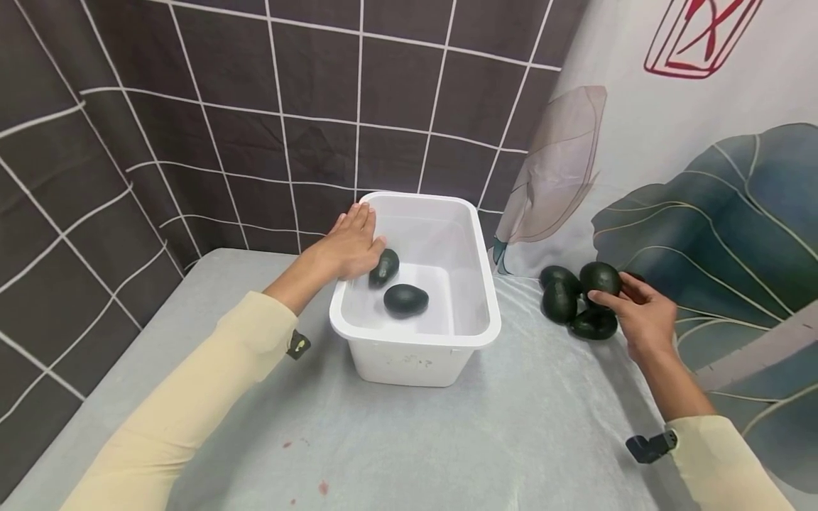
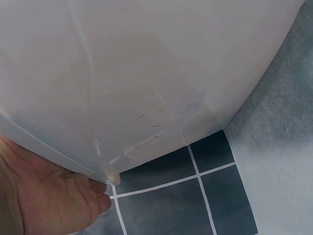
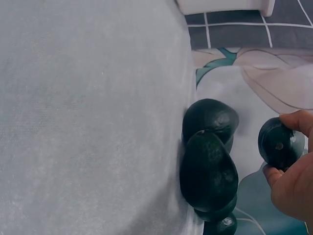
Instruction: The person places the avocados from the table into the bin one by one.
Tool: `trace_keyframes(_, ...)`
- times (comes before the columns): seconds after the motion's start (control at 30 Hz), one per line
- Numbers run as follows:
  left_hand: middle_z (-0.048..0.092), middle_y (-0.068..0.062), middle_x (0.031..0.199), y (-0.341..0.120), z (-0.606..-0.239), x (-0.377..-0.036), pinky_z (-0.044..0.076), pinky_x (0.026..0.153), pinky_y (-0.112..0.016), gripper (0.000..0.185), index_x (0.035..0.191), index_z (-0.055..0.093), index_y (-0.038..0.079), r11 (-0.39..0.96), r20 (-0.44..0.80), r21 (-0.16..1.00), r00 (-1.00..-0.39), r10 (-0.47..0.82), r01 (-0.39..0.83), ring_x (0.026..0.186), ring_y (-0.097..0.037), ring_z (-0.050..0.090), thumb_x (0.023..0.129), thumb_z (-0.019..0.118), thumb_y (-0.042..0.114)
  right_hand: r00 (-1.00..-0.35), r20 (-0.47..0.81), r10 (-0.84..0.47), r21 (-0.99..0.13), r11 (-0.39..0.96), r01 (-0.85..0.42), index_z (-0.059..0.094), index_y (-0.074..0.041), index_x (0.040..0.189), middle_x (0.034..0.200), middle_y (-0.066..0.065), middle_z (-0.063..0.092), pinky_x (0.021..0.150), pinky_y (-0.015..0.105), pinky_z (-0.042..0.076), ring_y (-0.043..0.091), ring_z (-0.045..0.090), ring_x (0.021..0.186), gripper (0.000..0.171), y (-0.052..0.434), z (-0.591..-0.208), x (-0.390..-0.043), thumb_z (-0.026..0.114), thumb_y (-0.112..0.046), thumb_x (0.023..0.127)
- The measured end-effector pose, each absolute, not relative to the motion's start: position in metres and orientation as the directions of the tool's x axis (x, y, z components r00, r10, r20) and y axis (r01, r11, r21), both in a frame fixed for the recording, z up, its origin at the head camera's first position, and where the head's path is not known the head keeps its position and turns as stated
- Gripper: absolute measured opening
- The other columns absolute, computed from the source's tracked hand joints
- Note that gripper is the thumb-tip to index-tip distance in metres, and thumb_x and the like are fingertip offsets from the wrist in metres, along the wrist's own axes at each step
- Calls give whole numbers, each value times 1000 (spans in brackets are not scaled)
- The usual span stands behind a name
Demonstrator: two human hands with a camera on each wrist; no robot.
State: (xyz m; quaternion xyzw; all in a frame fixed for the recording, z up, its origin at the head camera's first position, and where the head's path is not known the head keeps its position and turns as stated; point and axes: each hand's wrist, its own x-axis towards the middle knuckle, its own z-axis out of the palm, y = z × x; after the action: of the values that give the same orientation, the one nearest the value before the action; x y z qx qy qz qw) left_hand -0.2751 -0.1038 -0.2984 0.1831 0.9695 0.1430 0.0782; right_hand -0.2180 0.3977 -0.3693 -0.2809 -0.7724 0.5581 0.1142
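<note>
My right hand (image 1: pixel 647 312) grips a dark green avocado (image 1: pixel 600 279) between thumb and fingers, raised over a cluster of several more avocados (image 1: pixel 559 301) on the right of the table. In the right wrist view the held avocado (image 3: pixel 279 143) is apart from the cluster, its stem end showing. My left hand (image 1: pixel 351 245) rests on the left rim of a white plastic tub (image 1: pixel 415 362), fingers straight along it. Two avocados lie inside the tub, one (image 1: pixel 384 268) near its left wall and another (image 1: pixel 406 301) closer to the front. The left wrist view shows the tub's outer wall (image 2: pixel 146 88).
A pale grey cloth (image 1: pixel 498 426) covers the table. Dark tile-patterned sheeting (image 1: pixel 319 85) hangs behind and to the left. A leaf-patterned curtain (image 1: pixel 716 206) stands at the right, close behind the avocado cluster. Small reddish stains (image 1: pixel 323 487) mark the cloth in front.
</note>
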Motion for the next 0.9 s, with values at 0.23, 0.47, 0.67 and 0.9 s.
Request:
trace_keyframes(0.23, -11, -27, 189, -106, -300, -276, -6, 147, -52, 79, 177, 0, -10, 888, -89, 315, -921, 380, 336, 179, -41, -13, 119, 23, 40, -835, -128, 536, -924, 241, 297, 56, -30, 168, 147, -20, 61, 139, 47, 38, 10, 55, 145, 87, 392, -366, -220, 97, -32, 92)
trace_keyframes(0.47, -12, -28, 188, -106, -299, -278, -7, 147, -52, 80, 176, -1, -11, 885, -81, 309, -918, 389, 348, 178, -42, -14, 119, 23, 39, -853, -121, 509, -936, 229, 269, 56, -28, 168, 139, -25, 62, 140, 47, 36, 4, 58, 138, 90, 388, -362, -221, 99, -33, 89)
trace_keyframes(0.67, -11, -29, 188, -106, -298, -277, -6, 147, -52, 80, 176, 0, -11, 881, -74, 317, -917, 391, 350, 178, -42, -13, 119, 24, 39, -857, -105, 504, -935, 244, 258, 57, -28, 168, 138, -25, 64, 138, 42, 39, 3, 59, 135, 90, 384, -357, -224, 100, -34, 89)
trace_keyframes(0.9, -12, -28, 188, -106, -301, -277, -7, 147, -52, 80, 176, 0, -11, 879, -81, 326, -915, 394, 349, 178, -41, -14, 119, 24, 39, -860, -103, 499, -932, 253, 259, 56, -29, 168, 151, -18, 64, 136, 39, 42, 4, 59, 140, 89, 381, -354, -223, 98, -32, 90)
